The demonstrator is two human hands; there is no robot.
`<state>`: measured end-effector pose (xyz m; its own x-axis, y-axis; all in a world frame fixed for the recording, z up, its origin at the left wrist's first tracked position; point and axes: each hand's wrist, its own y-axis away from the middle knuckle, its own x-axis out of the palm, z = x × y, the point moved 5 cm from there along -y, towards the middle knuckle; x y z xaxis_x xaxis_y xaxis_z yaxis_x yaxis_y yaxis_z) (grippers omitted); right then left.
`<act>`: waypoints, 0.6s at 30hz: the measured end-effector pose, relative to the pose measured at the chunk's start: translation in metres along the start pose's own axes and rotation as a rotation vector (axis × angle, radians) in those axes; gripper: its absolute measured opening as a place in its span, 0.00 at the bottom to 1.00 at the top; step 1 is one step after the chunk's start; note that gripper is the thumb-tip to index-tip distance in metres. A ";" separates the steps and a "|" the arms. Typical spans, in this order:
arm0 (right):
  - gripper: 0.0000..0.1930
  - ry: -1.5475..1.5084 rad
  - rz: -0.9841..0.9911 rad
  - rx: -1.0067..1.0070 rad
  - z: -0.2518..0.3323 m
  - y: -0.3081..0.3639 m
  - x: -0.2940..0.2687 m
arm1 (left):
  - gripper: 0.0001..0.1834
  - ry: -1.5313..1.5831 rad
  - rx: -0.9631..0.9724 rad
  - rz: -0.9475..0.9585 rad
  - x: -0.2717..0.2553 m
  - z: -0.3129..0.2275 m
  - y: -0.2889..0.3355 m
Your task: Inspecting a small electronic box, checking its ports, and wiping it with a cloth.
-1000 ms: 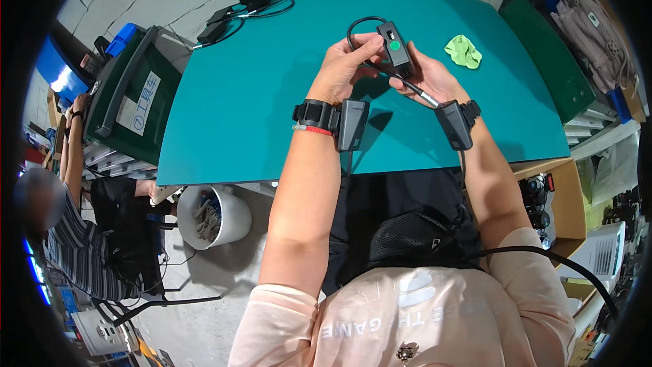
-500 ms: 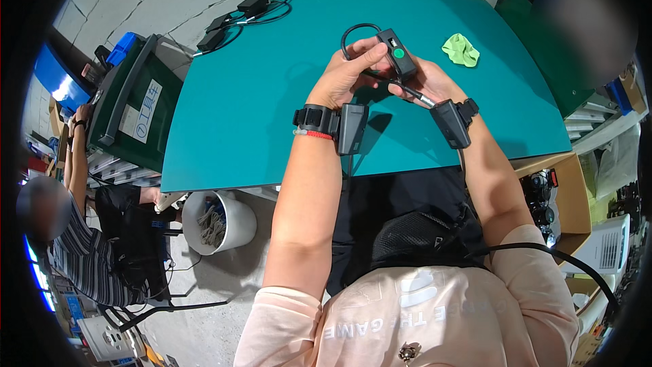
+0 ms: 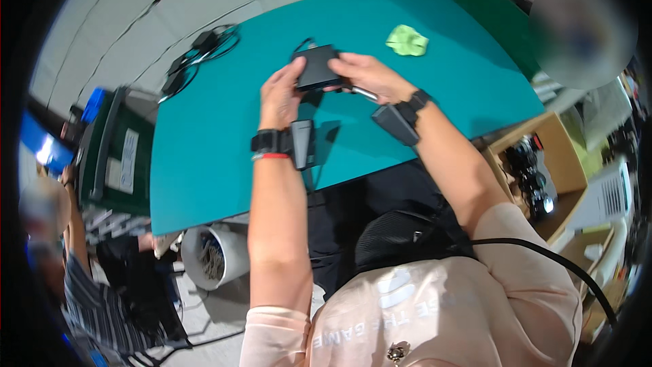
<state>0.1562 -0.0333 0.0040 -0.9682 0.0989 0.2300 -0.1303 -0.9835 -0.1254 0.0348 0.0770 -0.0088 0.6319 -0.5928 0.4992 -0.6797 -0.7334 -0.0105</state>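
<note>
Above the green tabletop [image 3: 217, 143], a flat black box [image 3: 317, 68] with a short black cable is held between both hands, its broad plain face toward me. My left hand [image 3: 280, 99] grips its left edge, the thumb on the near face. On the other side my right hand [image 3: 372, 75] pinches the right edge with the thumb in front. A silver-ended cable plug [image 3: 365, 93] sticks out below my right fingers. At the box's far side a loop of the cable shows. Fingers behind the box are mostly hidden. Black modules are strapped to both wrists.
Two similar black boxes with cables [image 3: 204, 42] lie at the far left of the table. A crumpled light green cloth [image 3: 407, 40] lies far right. A cardboard box [image 3: 570, 163] of black devices stands at the right, a white bin [image 3: 234, 258] below left. Another person sits at left.
The box has been turned: its side with a port and green round sticker faced me before, and now a broad plain face does. Both hands appear further left, as the view has shifted.
</note>
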 end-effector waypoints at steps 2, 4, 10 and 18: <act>0.20 -0.018 -0.055 0.103 -0.002 -0.002 -0.004 | 0.21 -0.062 0.003 0.010 0.001 -0.001 -0.004; 0.20 -0.102 -0.085 0.142 0.000 0.001 -0.005 | 0.23 -0.115 0.053 0.040 0.007 -0.003 -0.002; 0.24 -0.232 -0.266 -0.203 0.052 0.040 -0.027 | 0.31 -0.164 -0.003 -0.062 0.001 -0.001 0.003; 0.27 0.268 -0.789 -0.501 0.127 0.266 -0.166 | 0.10 -0.117 -0.069 0.047 -0.026 0.006 -0.019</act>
<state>0.3098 -0.3303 0.0552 -0.5716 0.7945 0.2051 -0.7790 -0.4468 -0.4400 0.0337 0.1041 -0.0270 0.6349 -0.6641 0.3947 -0.7313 -0.6813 0.0300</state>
